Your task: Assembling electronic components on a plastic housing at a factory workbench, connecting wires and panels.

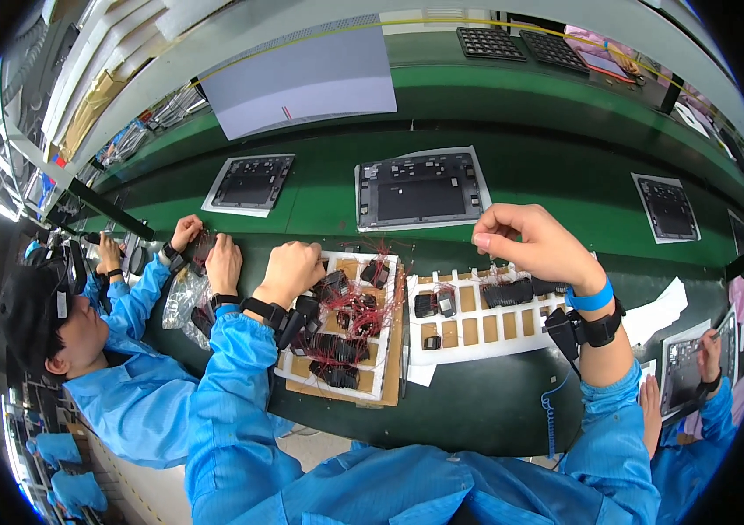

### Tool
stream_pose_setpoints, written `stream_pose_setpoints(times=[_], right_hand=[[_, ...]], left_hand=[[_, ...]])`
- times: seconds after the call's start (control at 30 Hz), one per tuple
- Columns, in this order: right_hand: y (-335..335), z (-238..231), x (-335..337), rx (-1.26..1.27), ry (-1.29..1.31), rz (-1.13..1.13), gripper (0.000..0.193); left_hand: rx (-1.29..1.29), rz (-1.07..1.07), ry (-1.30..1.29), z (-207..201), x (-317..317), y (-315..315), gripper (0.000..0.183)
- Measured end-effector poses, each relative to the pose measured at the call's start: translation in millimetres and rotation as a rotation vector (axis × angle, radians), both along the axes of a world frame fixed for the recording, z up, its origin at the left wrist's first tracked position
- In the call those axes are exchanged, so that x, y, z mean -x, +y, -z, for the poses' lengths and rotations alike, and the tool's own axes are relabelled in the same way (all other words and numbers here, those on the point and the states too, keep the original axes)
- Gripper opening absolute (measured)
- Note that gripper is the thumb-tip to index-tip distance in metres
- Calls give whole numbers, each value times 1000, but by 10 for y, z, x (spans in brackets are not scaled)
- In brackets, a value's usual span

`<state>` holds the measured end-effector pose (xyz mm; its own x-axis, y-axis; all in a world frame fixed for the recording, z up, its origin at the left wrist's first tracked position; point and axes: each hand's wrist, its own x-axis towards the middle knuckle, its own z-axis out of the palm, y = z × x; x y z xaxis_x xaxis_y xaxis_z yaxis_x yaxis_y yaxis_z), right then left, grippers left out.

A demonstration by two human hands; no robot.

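My left hand (291, 273) is closed, fingertips bent down over the upper left corner of a white foam tray (378, 385). Whatever it pinches is hidden. Inside that tray lie small black parts with thin red wires (337, 348), stacked in rows and partly tangled. My right hand (525, 241) hovers above a second white foam tray (477, 346), its thumb and curled fingers close together; anything between them is too small to make out. Black parts (509, 293) fill some slots of this second tray, while other slots show brown bottoms. Beyond the trays lies an open tablet housing (420, 188) on a white sheet.
More tablet housings lie left (254, 182) and right (665, 207) on the green bench (324, 197). A co-worker (118, 350) sits at my left, near a clear plastic bag (186, 302). White papers (656, 313) and a coiled blue cord (550, 420) are at the right, by another person's hand (709, 354).
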<state>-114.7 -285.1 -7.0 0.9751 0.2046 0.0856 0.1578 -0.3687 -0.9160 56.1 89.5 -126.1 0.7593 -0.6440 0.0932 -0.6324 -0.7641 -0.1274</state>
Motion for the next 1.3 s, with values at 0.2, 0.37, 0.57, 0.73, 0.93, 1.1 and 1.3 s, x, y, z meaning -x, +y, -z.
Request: stream_pose_setpoints(times=[0.2, 0.37, 0.57, 0.73, 0.93, 1.1, 1.3], right_hand=[[18, 47, -32, 28, -64, -15, 24], [60, 39, -18, 38, -34, -42, 24], [-9, 57, 39, 37, -27, -25, 23], [0, 106, 64, -37, -48, 5, 21], [472, 262, -82, -245, -102, 213, 27], [623, 465, -125, -281, -103, 237, 32], [314, 703, -47, -338, 50, 305, 33]], left_hand=[[65, 122, 120, -69, -30, 50, 20], [-21, 99, 105, -101, -35, -11, 22], [194, 35, 206, -186, -67, 86, 15], [773, -66, 351, -526, 120, -122, 17], [931, 157, 296, -1107, 689, -1031, 26], [820, 467, 18, -1009, 949, -1461, 37], [959, 346, 472, -858, 892, -1655, 36]])
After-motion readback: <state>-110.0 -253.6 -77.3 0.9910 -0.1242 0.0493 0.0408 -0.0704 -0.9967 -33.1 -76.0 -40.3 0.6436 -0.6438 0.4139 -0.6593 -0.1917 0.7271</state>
